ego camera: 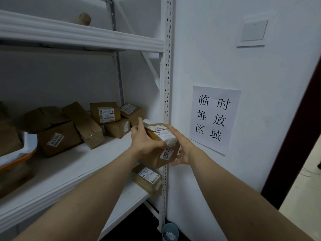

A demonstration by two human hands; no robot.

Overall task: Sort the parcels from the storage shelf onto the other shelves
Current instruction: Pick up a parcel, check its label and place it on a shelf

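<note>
**Step, as judged:** lifting 1 parcel off the storage shelf.

**Left:** a bin (17,153) sits at the left edge of the shelf (86,162), with loose boxes (69,127) piled toward the back.

**Centre:** the left hand (144,141) clamps over the top of the parcel (154,159), labelled 3005, at the shelf's front right corner. The right hand (180,150) cups its right side and underside.

**Next move:** probably draw it clear of the post (165,84), then read the label.

**Right:** a sign (213,119) hangs on the wall.

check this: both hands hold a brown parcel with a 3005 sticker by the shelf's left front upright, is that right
Not quite. The head view shows the left hand and right hand holding the parcel with the 3005 sticker by the shelf's right front upright, not the left one.
</note>
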